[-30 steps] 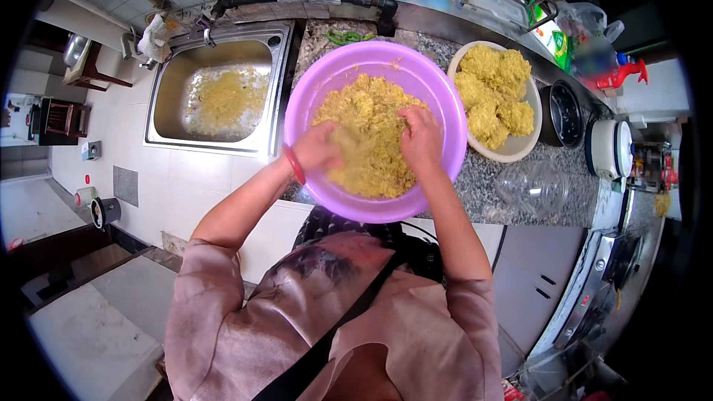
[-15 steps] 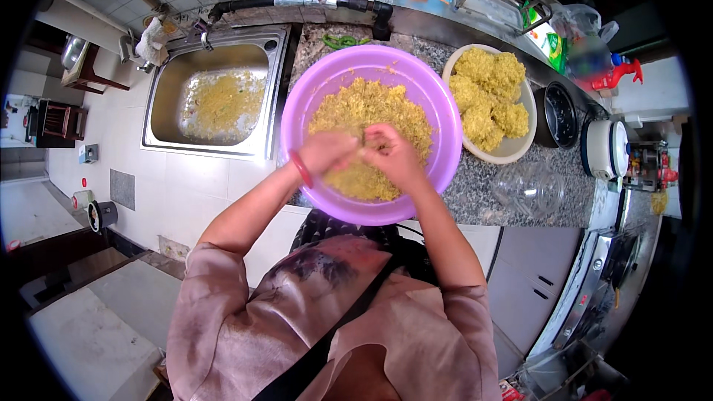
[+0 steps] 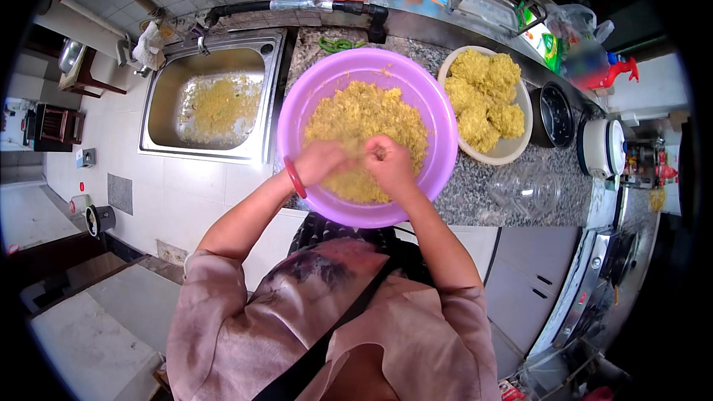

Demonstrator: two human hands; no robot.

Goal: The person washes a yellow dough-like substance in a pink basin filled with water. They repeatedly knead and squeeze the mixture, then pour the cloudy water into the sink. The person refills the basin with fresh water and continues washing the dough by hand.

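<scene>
— Quick count along the counter (image 3: pixel 475 200): bowls?
— Two: one purple basin (image 3: pixel 438 126), one cream bowl (image 3: pixel 512 150) toward the right edge
— Hands in the yellow mix?
— Two, left hand (image 3: pixel 321 162) and right hand (image 3: pixel 388 162); one sink (image 3: pixel 215 104) at the left end

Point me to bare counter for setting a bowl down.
Best patch: speckled granite counter between the purple basin, the cream bowl of yellow lumps and a clear glass dish; it is narrow. The back ledge is crowded with cartons and a hose. The steel sink holds yellow scraps. Both the left hand and right hand fill the basin.
</scene>
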